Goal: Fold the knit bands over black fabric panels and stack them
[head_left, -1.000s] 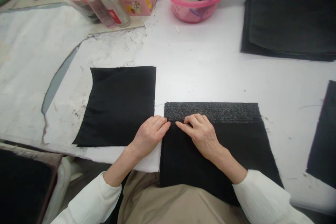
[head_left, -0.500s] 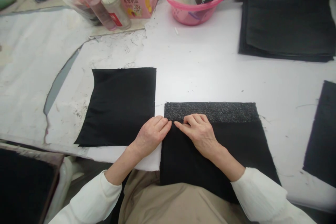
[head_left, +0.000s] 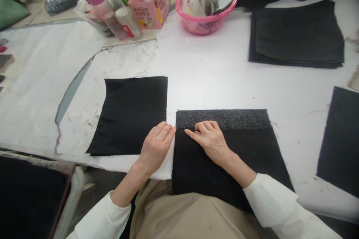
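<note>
A black cloth panel with a speckled grey-black strip along its top lies in front of me, its lower part reaching over the table's front edge. My right hand is on it, fingers curled and thumb drawn in, gripping the cloth at the line below the strip. At the panel's left edge, my left hand has its fingers pressed together; what is between the fingertips, if anything, is hidden. Beneath and beyond that hand lies another black cloth piece with a curved left side.
A stack of black cloth lies at the back right, another black piece at the right. A pink basin with a notebook, a pink box and bottles stand at the back. The white table covering is torn at left.
My left hand has slid left, from over the strip's lower left corner to the panel's edge. My right hand stays at the same line. The whole view has shifted a little.
</note>
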`<state>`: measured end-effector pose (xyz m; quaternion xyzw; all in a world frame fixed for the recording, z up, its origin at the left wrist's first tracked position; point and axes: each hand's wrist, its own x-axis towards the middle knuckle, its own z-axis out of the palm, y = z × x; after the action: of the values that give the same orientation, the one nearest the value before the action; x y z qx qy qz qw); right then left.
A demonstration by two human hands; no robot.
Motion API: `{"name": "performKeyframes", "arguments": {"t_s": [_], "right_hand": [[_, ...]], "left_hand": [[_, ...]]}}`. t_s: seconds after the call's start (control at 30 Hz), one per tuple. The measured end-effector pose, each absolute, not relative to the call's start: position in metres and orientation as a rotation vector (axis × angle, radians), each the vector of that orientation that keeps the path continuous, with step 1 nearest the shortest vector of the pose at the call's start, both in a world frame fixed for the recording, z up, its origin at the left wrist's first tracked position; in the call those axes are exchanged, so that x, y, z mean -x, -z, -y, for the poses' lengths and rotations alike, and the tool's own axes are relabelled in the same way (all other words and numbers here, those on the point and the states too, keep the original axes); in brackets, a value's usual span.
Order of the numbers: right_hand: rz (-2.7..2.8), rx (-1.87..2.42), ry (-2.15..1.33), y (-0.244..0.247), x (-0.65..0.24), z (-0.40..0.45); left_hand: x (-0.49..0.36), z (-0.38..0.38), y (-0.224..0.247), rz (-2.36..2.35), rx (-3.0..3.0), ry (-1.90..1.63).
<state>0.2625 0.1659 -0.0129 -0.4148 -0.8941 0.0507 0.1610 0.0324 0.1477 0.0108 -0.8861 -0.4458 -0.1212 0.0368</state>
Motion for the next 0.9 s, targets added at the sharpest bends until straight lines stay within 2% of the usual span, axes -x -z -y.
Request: {"name": "performKeyframes", "arguments": {"t_s": [0.27,0.63,0.9], "right_hand": [[2.534,1.165,-0.145,0.012,-0.265,-0.166],[2.554,1.023,-0.166,0.01,-0.3,-0.177],[2.534,1.046,-0.14,0.011,-0.299,-0.175]], "left_hand": [[-0.061,-0.135,0.005,1.434,2.726,0.301],[-0.059,-0.134,0.0,1.426,2.741,0.156],[-0.066,-0.139,-0.002,1.243,2.787,0.035]]}}
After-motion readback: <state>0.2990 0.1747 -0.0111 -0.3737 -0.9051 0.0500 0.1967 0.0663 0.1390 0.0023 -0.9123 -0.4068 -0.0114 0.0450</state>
